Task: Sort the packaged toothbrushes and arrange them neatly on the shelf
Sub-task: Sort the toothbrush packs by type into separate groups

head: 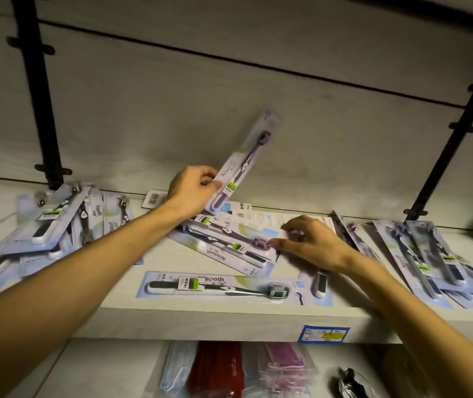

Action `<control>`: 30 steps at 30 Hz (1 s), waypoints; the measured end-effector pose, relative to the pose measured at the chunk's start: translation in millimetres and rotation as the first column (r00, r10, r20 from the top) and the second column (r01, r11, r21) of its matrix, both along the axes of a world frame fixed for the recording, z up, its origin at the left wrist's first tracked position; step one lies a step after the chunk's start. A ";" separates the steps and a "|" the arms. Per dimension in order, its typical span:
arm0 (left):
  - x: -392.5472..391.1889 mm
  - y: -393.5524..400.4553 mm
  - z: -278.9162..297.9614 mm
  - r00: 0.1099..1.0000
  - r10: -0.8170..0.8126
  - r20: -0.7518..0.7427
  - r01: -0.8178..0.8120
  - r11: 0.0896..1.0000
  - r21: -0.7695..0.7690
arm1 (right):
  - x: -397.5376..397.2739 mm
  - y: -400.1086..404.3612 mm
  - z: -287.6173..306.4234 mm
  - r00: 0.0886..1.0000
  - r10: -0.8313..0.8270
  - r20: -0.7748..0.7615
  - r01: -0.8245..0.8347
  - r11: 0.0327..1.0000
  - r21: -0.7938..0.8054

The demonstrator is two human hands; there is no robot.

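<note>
Sorting step in hand, judged from the layout: one pack lifted, next pack being selected from the central heap.

Left hand (193, 188), centre of frame, gripping the lower end of a purple toothbrush pack (243, 162) between thumb and curled fingers. Pack raised clear of the shelf (200, 317), long axis tilted from lower left to upper right, brush head at the upper end against the back panel.

Right hand (312, 242), right of centre, fingers loosely curled and spread, fingertips touching the cards of the mixed pile (229, 239) directly below the left hand. No pack visibly pinched; grip not established as far as can be told.

Key relation: pile lying to the left of the right hand, just at the fingertips, packs there crossing at several angles, mostly running from upper left to lower right. Right hand nearer to the pile than the occupied left hand. Likely requirement for the next move: slide or pinch one card edge, then rotate to match a stack.

Single black toothbrush pack (215, 287) lying flat near the front edge of the shelf, long axis left to right, below both hands. Left stack (57, 228) at frame left and right stack (430, 254) at frame right, both fanned, not squared. Blue price label (323, 334) on the shelf front.
</note>
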State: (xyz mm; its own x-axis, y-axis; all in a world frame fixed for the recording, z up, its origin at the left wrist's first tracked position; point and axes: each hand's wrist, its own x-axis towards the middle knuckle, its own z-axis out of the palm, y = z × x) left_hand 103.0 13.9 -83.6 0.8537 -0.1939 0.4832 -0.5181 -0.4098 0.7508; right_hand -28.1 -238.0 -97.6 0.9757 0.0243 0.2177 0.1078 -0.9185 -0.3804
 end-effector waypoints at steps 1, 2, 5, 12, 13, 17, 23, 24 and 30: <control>1.2 0.3 -0.2 1.000 -0.010 -0.018 0.010 1.000 -0.024 | 3.2 0.4 0.7 1.000 0.007 0.024 -0.006 0.999 -0.033; 2.2 1.2 0.3 1.000 -0.013 -0.025 0.012 0.999 -0.044 | 6.5 0.5 2.0 0.999 0.012 0.044 -0.010 0.999 -0.051; 3.3 6.1 2.7 0.998 -0.032 -0.045 0.027 0.994 -0.109 | 17.0 -0.8 7.0 0.999 0.007 0.048 -0.006 1.000 -0.019; -2.6 9.5 -2.8 0.990 -0.103 -0.096 0.084 0.979 -0.183 | 27.5 -11.1 -2.2 0.986 -0.067 0.155 0.033 0.977 0.213; -3.5 9.5 -2.9 0.991 -0.104 -0.090 0.086 0.980 -0.177 | 27.1 -12.5 -2.2 0.984 -0.079 0.163 0.033 0.963 0.268; -7.1 9.9 -3.0 0.993 -0.102 -0.064 0.089 0.980 -0.176 | 23.1 -15.9 -3.6 0.980 -0.116 0.159 0.041 0.910 0.412; -8.1 10.6 -3.4 0.992 -0.126 -0.030 0.118 0.975 -0.191 | 16.1 -16.4 5.9 0.967 -0.192 0.169 -0.011 0.630 0.777; -8.8 10.2 -3.6 0.992 -0.125 -0.029 0.116 0.973 -0.201 | 14.5 -18.1 10.1 0.967 -0.200 0.160 -0.020 0.562 0.827; -8.9 4.1 -1.4 0.988 -0.146 -0.047 0.136 0.974 -0.182 | 8.8 -23.1 32.7 0.953 -0.242 0.183 -0.064 0.431 0.900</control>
